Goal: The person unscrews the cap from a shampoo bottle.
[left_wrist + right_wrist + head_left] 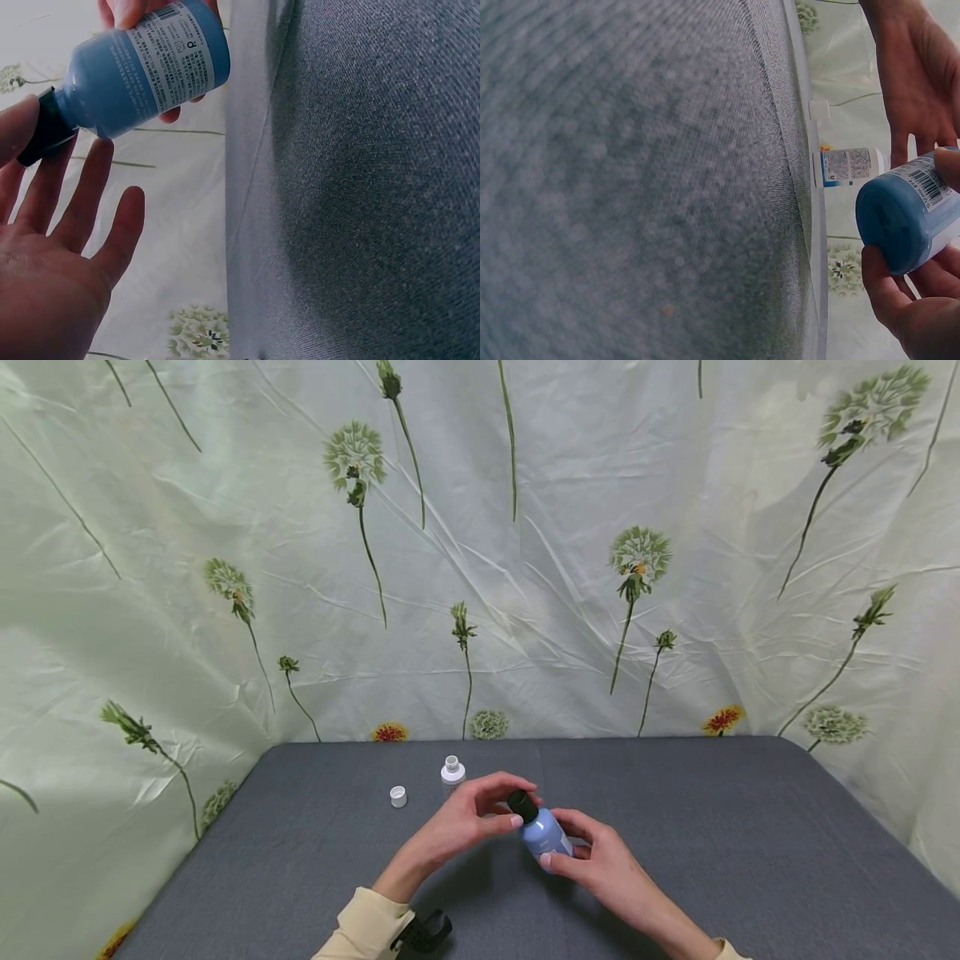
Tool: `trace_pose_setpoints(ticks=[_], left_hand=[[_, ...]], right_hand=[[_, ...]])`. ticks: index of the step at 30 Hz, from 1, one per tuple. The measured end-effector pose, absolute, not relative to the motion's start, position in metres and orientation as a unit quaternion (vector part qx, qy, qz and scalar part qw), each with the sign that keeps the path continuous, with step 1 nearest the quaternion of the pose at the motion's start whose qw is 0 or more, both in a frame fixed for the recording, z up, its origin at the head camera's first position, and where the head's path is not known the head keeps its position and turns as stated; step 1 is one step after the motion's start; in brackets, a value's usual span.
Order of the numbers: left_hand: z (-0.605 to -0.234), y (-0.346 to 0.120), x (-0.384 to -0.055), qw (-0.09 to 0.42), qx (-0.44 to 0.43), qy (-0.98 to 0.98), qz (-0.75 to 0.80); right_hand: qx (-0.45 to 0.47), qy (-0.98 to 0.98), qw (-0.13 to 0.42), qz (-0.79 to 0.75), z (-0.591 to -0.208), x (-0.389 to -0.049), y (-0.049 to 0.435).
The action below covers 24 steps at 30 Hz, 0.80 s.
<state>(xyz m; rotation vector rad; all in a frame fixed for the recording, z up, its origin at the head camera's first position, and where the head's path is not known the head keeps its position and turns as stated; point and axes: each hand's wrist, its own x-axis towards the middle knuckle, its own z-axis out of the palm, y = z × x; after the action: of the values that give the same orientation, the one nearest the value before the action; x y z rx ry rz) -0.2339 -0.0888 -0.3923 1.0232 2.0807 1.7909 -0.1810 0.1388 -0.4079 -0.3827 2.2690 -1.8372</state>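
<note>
A blue bottle (543,835) with a printed label is held tilted above the table, its black cap (522,806) toward the upper left. My right hand (609,870) grips the bottle's body between thumb and fingers. With thumb and fingertips, my left hand (467,817) pinches the black cap, which sits on the bottle's neck. In the left wrist view the label (176,60) shows small print and a barcode. Behind my left hand stands a small white bottle (453,772) with an uncapped neck, its lower part hidden. Left of it lies a white cap (398,796), hollow side up.
Dark grey cloth covers the table (300,852). At its far edge hangs a pale curtain (555,568) printed with dandelions. A black strap (426,932) is on my left wrist, beside the cream sleeve (369,927).
</note>
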Motion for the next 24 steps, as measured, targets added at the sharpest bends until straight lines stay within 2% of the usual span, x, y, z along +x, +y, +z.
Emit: trace_pose_setpoints(ticks=[16, 24], left_hand=[[-0.3925, -0.0846, -0.2341, 0.065, 0.319, 0.731, 0.599], [-0.3910, -0.0876, -0.2337, 0.096, 0.340, 0.718, 0.600]], right_hand=[[-0.128, 0.767, 0.093, -0.621, -0.4081, -0.1810, 0.1381], [-0.127, 0.767, 0.093, -0.622, -0.4079, -0.1817, 0.1381]])
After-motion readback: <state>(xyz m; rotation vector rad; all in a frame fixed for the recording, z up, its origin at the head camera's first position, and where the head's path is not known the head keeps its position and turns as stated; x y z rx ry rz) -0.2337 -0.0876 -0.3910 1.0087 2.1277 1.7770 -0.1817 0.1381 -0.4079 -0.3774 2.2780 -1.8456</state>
